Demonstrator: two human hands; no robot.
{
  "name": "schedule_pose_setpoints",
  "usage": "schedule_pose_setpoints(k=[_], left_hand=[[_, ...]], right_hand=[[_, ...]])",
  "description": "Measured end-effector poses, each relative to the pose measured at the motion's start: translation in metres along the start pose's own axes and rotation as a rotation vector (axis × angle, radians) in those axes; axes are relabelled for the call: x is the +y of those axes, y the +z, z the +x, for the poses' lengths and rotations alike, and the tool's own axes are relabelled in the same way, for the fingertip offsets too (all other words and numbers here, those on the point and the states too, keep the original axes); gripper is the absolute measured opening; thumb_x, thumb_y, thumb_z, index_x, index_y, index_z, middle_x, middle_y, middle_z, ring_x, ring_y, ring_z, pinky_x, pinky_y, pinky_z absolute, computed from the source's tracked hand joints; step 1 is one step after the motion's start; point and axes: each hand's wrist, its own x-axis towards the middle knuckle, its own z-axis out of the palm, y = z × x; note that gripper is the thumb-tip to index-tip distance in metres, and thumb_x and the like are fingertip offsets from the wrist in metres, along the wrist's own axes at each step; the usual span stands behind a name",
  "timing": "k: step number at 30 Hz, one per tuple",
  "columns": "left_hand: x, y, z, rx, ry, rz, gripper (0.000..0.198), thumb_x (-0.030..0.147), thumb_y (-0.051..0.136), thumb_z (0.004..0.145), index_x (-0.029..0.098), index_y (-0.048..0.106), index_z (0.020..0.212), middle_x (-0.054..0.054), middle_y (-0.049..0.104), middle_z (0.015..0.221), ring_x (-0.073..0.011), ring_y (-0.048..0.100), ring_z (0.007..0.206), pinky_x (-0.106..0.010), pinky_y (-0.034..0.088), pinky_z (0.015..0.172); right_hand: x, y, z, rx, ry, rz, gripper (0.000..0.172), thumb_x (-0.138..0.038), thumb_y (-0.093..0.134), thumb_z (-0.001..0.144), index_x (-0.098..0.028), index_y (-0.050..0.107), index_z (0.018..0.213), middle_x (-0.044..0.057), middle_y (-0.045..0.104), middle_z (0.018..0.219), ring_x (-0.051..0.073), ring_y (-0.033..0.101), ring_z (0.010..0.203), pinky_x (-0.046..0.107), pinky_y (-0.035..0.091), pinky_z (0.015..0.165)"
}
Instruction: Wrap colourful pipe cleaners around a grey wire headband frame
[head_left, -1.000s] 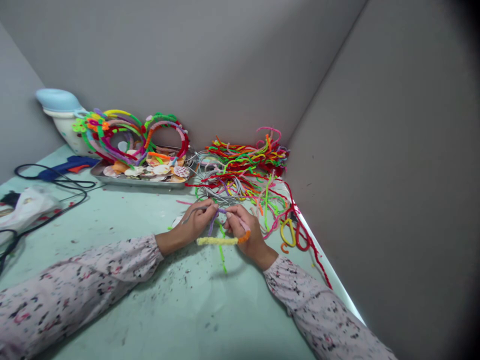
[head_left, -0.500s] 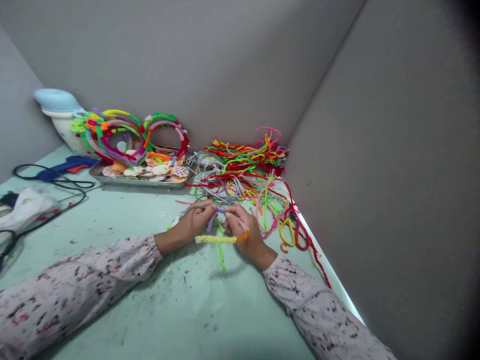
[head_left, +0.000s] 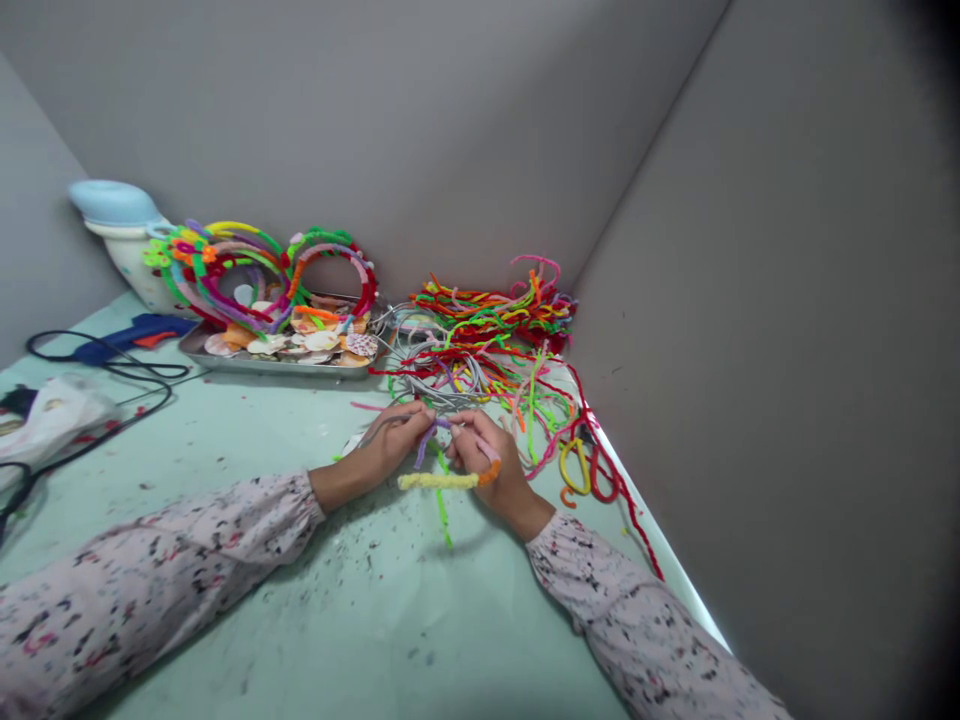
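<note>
We are holding a fuzzy-wrapped band (head_left: pixel 439 482) in the near middle of the table (head_left: pixel 337 620), its yellow end reaching left in front of our fingers. Our left hand (head_left: pixel 391 440) is pinching the band's purple strand (head_left: pixel 423 448) between thumb and forefinger, while a grey wire (head_left: pixel 375 428) is running across it. Our right hand (head_left: pixel 484 452) is gripping the band just right of there, its other fingers curling in; we cannot tell exactly what they are touching. If our left pinch is slackening, the purple strand could be springing loose and its turns opening. Pulling unevenly could be leaving gaps or bending the wire. A green strip (head_left: pixel 442 515) is lying just below the band and could be snagging on it if we are dipping lower.
</note>
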Motion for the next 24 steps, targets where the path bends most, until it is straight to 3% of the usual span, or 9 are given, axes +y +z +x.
schedule_pose_setpoints(k=[3, 8, 13, 19, 24], left_hand=[[0.000, 0.001, 0.001, -0.011, 0.004, 0.003, 0.032, 0.041, 0.043, 0.086, 0.019, 0.049, 0.064, 0.002, 0.046, 0.060, -0.0145, 0.043, 0.059, -0.026, 0.036, 0.055], [-0.002, 0.000, 0.000, -0.022, 0.058, 0.027, 0.032, 0.039, 0.043, 0.087, 0.019, 0.048, 0.063, 0.001, 0.046, 0.061, -0.0143, 0.043, 0.061, -0.026, 0.035, 0.057], [0.000, 0.001, -0.002, -0.065, -0.029, -0.062, 0.031, 0.039, 0.044, 0.087, 0.018, 0.048, 0.064, 0.003, 0.044, 0.061, -0.0120, 0.040, 0.054, -0.024, 0.032, 0.050], [-0.003, 0.006, 0.000, -0.059, -0.043, -0.193, 0.029, 0.038, 0.049, 0.084, 0.018, 0.048, 0.063, 0.005, 0.040, 0.052, -0.0106, 0.037, 0.048, -0.024, 0.029, 0.048], [-0.013, 0.007, 0.000, -0.028, -0.024, -0.160, 0.011, 0.025, 0.050, 0.080, 0.017, 0.057, 0.077, 0.005, 0.049, 0.057, -0.0110, 0.043, 0.052, -0.023, 0.033, 0.052]], right_hand=[[-0.001, -0.001, 0.001, -0.007, 0.020, 0.021, 0.024, -0.034, 0.050, 0.090, -0.021, 0.060, 0.107, 0.000, 0.062, 0.070, 0.014, 0.057, 0.060, 0.025, 0.044, 0.056], [-0.001, 0.000, 0.001, -0.029, 0.068, 0.080, 0.023, -0.035, 0.049, 0.090, -0.020, 0.063, 0.099, -0.001, 0.061, 0.067, 0.013, 0.053, 0.055, 0.024, 0.041, 0.051], [-0.001, 0.001, 0.005, -0.017, 0.097, 0.166, 0.020, -0.031, 0.050, 0.087, -0.019, 0.064, 0.093, -0.002, 0.059, 0.063, 0.011, 0.052, 0.052, 0.022, 0.040, 0.048], [0.003, -0.002, 0.014, -0.007, 0.253, 0.308, 0.021, -0.032, 0.052, 0.081, -0.016, 0.064, 0.085, -0.002, 0.059, 0.054, 0.009, 0.051, 0.042, 0.019, 0.037, 0.041], [0.006, -0.005, 0.017, 0.006, 0.286, 0.418, 0.021, -0.033, 0.055, 0.078, -0.016, 0.063, 0.086, -0.002, 0.061, 0.054, 0.008, 0.051, 0.040, 0.017, 0.033, 0.038]])
